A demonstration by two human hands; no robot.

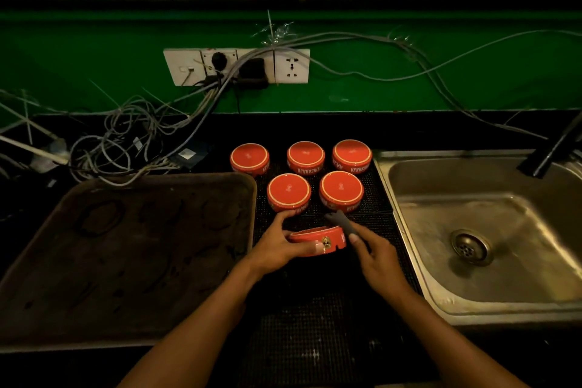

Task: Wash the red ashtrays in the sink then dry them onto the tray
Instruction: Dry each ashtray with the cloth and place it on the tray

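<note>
Several red ashtrays stand upside down on a black rubber mat (371,224), the nearest two being one ashtray (288,191) and another ashtray (341,190). My left hand (277,246) grips a further red ashtray (318,238), tilted on its edge just in front of them. My right hand (374,257) pinches a small dark cloth (341,224) against that ashtray's right side. The dark metal tray (126,246) lies to the left. The steel sink (491,230) lies to the right.
A black faucet (554,148) leans over the sink's far right corner. Tangled cables (126,142) lie behind the tray, running up to a wall socket strip (236,66) on the green wall. The mat extends toward me between tray and sink.
</note>
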